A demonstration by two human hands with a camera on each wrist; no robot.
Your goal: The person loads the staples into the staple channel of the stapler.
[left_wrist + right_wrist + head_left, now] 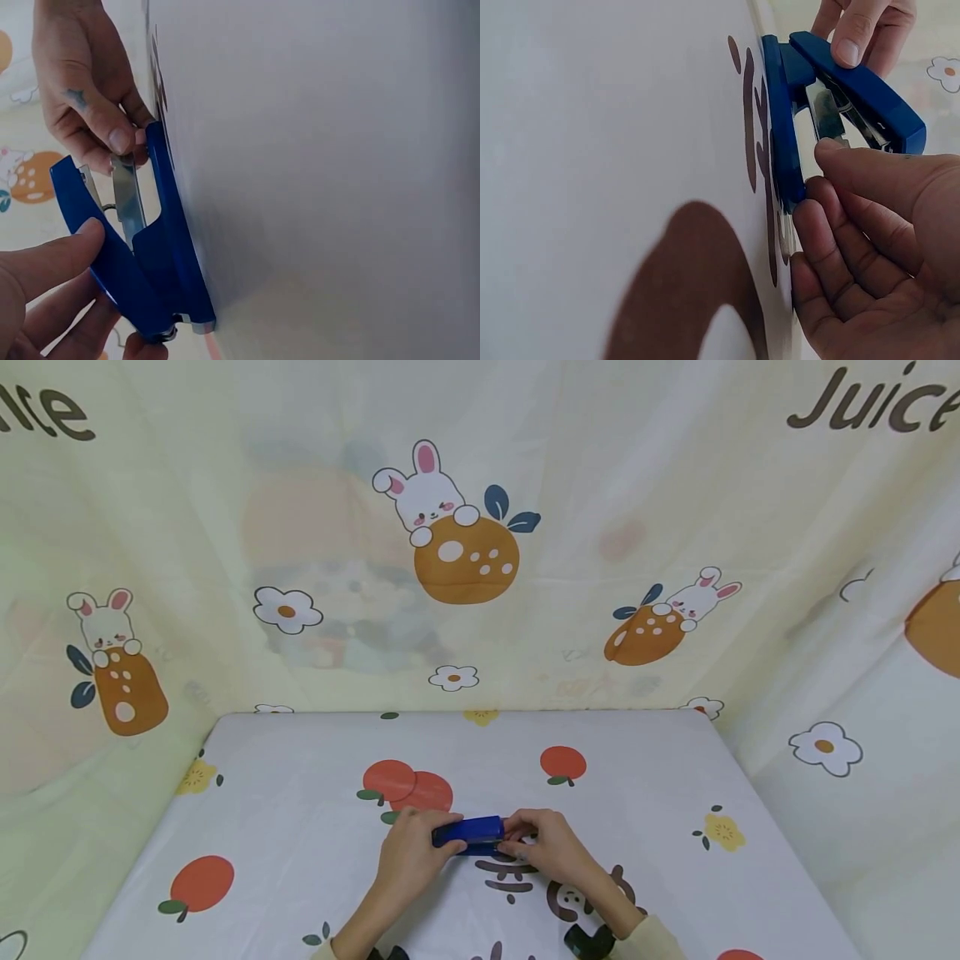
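A blue stapler (474,832) lies on the white cloth, its top arm raised away from the base in both wrist views. My left hand (414,852) grips the top arm near the hinge end, with the thumb (91,234) on one side and fingers on the other. At the front end, my right hand (553,845) pinches the tip of the metal staple magazine (129,196) between thumb and fingers. The magazine stands apart from both top arm and base. In the right wrist view, the right thumb (877,169) covers the magazine's tip.
The table (285,760) has a cloth printed with fruit and flowers. A pale curtain (322,527) with rabbit prints hangs behind it and along both sides. A black wrist device (588,941) sits at the right sleeve (647,941).
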